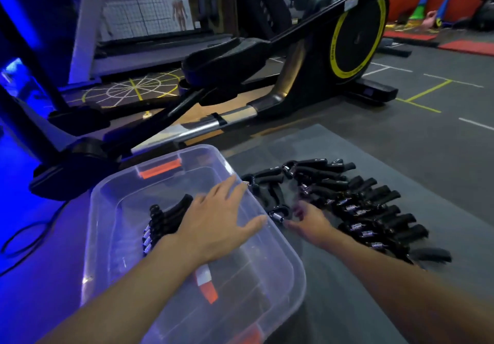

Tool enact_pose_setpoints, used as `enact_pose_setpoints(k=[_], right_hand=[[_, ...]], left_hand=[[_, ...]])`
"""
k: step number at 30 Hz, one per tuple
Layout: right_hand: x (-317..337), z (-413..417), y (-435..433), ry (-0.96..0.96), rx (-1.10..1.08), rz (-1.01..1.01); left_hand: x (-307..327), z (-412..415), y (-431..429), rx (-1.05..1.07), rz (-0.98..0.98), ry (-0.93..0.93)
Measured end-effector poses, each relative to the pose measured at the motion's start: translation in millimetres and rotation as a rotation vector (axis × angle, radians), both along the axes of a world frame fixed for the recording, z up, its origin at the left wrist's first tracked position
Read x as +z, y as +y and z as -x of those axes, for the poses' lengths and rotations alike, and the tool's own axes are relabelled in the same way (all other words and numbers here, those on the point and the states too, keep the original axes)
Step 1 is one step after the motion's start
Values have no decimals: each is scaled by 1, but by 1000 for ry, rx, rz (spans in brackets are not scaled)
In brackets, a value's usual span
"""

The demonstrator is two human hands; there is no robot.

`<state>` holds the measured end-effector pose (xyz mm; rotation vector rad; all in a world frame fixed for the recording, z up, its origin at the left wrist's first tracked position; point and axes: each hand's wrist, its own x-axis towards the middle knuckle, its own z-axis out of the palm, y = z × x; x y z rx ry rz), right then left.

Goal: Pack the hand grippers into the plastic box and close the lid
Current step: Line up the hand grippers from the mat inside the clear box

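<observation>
A clear plastic box (107,199) with orange latches stands open on the floor at lower left. Several black hand grippers (163,218) with metal springs lie inside it, side by side. My left hand (216,220) hovers over the box's right half, fingers spread, holding nothing. To the right of the box, a long row of black hand grippers (374,210) lies on a grey mat (347,303). My right hand (310,220) reaches onto the mat beside the box, fingertips touching the nearest gripper (278,214); whether they are closed around it is unclear. No lid is visible.
A black elliptical trainer (347,41) with a yellow-ringed wheel stands just behind the box and mat; its rail (197,128) runs close to the box's far edge. A black cable (24,234) lies on the floor at left. Bare dark floor with painted lines extends to the right.
</observation>
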<state>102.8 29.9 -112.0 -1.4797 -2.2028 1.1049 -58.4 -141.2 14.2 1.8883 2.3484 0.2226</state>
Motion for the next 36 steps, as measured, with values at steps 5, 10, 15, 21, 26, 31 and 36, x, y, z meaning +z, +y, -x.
enact_pose_setpoints(k=[5,10,15,21,26,31,36], right_hand=[[-54,24,15,-57,-17,-30],[-59,43,25,-87,-75,-34],[-67,52,31,-110,-148,-103],[-60,51,27,1,-185,-112],[-45,36,24,24,-153,-83],[-18,9,12,134,-195,14],[35,-22,2,345,-251,2]], left_hand=[[-1,4,6,2,7,-26],[-1,5,8,6,7,-41],[0,7,8,-8,15,-43],[1,7,8,-25,26,-33],[6,4,7,-29,58,-32],[12,2,8,-24,57,-25],[24,-3,1,0,0,-102]])
